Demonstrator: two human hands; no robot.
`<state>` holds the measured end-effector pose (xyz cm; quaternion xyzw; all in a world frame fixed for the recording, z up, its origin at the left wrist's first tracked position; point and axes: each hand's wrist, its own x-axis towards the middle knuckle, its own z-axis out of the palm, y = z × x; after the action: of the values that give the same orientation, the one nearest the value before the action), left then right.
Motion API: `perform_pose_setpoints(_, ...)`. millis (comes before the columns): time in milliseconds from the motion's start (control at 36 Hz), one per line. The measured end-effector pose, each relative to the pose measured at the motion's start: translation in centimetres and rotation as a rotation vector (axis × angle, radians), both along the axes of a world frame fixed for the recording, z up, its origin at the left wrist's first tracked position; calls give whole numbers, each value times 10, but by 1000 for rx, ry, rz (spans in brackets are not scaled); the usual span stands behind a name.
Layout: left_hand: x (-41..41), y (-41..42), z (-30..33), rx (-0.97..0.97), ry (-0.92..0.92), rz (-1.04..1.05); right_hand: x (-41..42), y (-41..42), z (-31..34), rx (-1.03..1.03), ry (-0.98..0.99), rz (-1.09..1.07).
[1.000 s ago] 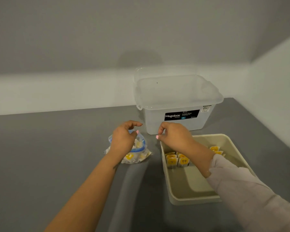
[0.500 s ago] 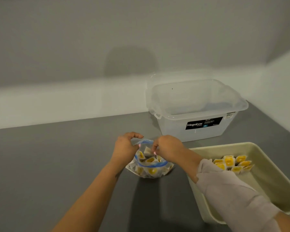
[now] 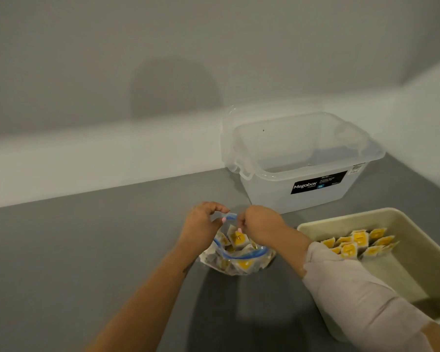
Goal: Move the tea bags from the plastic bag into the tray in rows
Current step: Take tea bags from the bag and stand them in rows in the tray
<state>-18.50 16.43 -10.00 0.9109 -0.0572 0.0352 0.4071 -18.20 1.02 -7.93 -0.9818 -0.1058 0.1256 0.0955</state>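
Observation:
A clear plastic bag (image 3: 239, 262) with a blue zip rim lies on the grey table, holding several yellow-and-white tea bags. My left hand (image 3: 201, 224) pinches the bag's rim at the left of the mouth. My right hand (image 3: 259, 226) reaches into the open mouth, and its fingertips pinch one tea bag (image 3: 236, 237). To the right stands a beige tray (image 3: 341, 218), with several tea bags (image 3: 358, 243) standing in rows at its far end.
A clear Megabox storage bin (image 3: 302, 161) stands behind the tray and the bag, against the white wall. The grey table (image 3: 87, 250) stretches to the left. A wall runs along the right side.
My right hand has moved from over the tray to the bag's mouth and taken hold of a tea bag. The view has shifted, so the tray lies further right.

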Motion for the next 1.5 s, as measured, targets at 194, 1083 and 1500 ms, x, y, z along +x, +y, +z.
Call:
perform_pose_setpoints(194,5,-6,11,-96,42,-131,5,-5,27,133,-59,4)
perform_pose_setpoints(1083,7,-4,9,-333,121,26,-4,5,9,-29,-45,-154)
perform_pose_setpoints(1500,4,5,4,-244,151,64,-6,24,-7,-161,75,-191)
